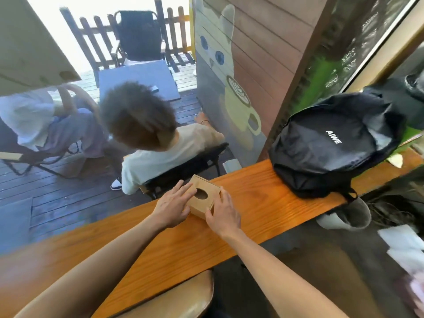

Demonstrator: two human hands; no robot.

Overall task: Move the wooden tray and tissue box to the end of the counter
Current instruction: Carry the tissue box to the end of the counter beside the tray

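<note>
Both hands hold a cardboard tissue box on the wooden counter.

The tissue box (202,196), brown with a dark oval opening on top, sits on the orange-stained counter (252,203) close to its far edge. The left hand (172,207) lies flat on the box's left side, its fingers reaching over the top toward the opening, while the right hand (223,213) grips the near right corner, thumb on the front face; both hands are closed around the box. Well apart to the right, a black backpack (330,143) marked "AIWE" rests on the same counter. Beyond the counter a person in a pale shirt (156,154) sits on a black folding chair (195,161) on dark decking. No wooden tray is in view.
</note>
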